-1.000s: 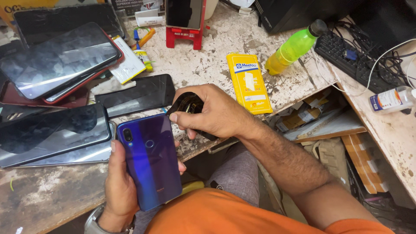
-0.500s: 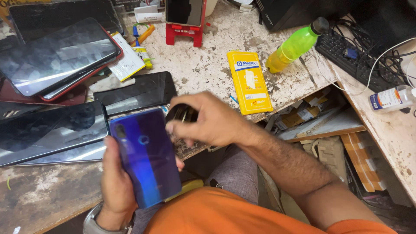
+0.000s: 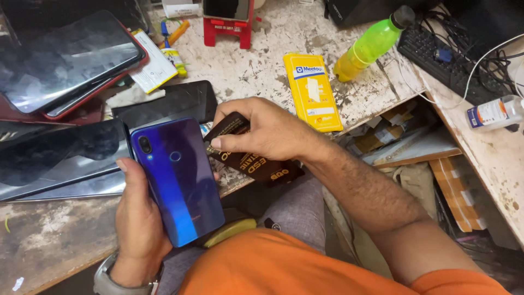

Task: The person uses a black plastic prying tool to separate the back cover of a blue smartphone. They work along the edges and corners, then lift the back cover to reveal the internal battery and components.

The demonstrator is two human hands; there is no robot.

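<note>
My left hand (image 3: 136, 224) holds a blue and purple phone (image 3: 177, 180) with its back up, camera end pointing away from me, just over the near edge of the worn workbench (image 3: 256, 65). My right hand (image 3: 262, 131) grips a flat dark brown brush or tool (image 3: 245, 158) with gold markings. It sits right beside the phone's upper right edge. Whether the tool touches the phone is hard to tell.
Several dark phones and screens (image 3: 65, 60) lie stacked at the left. A yellow flat packet (image 3: 312, 90), a green bottle (image 3: 368, 46), a red phone stand (image 3: 226, 24), a black keyboard (image 3: 442, 54) and a small clear bottle (image 3: 491, 112) stand further back and right. Open shelves (image 3: 415, 147) lie below the bench.
My right hand has drawn the dark tool out from behind the phone's top toward the right, so more of it shows. The phone has shifted slightly nearer and more upright.
</note>
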